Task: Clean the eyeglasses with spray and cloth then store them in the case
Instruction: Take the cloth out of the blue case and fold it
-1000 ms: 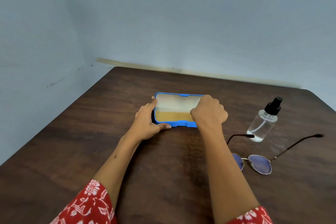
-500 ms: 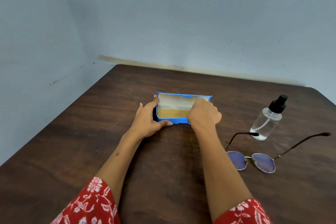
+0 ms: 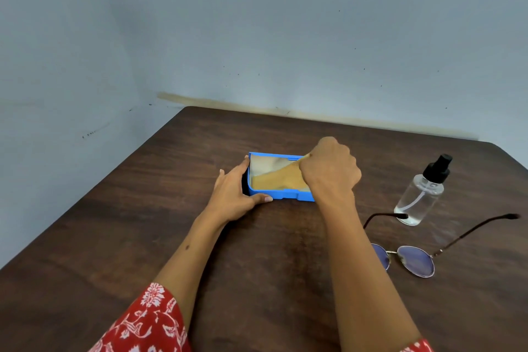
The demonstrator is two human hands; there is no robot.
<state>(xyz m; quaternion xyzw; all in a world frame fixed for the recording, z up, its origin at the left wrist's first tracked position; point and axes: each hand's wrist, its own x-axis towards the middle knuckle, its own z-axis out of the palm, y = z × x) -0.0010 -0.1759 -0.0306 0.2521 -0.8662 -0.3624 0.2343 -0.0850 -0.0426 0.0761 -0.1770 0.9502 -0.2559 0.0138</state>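
Your right hand (image 3: 330,170) is fisted over the right end of the case, fingers curled round a corner of the tan cloth (image 3: 281,178), which is drawn up taut out of the interior toward your knuckles. Your left hand (image 3: 234,197) braces the left end of the blue case (image 3: 281,194): thumb laid along its near front wall, fingers extended straight against the left side, not curled. The case stands open on the worktop (image 3: 143,223), its pale-lined lid raised at the back, the remaining cloth lying in the lower half.

To the right of your right forearm, the eyeglasses (image 3: 415,260) lie on the worktop with temples unfolded and pointing away from you, lenses nearest you; the left lens is partly hidden behind your arm. Just beyond them stands the clear spray bottle (image 3: 420,197) with a black pump top, upright; one temple tip lies at its base. Red floral sleeves (image 3: 148,323) show at the lower edge.
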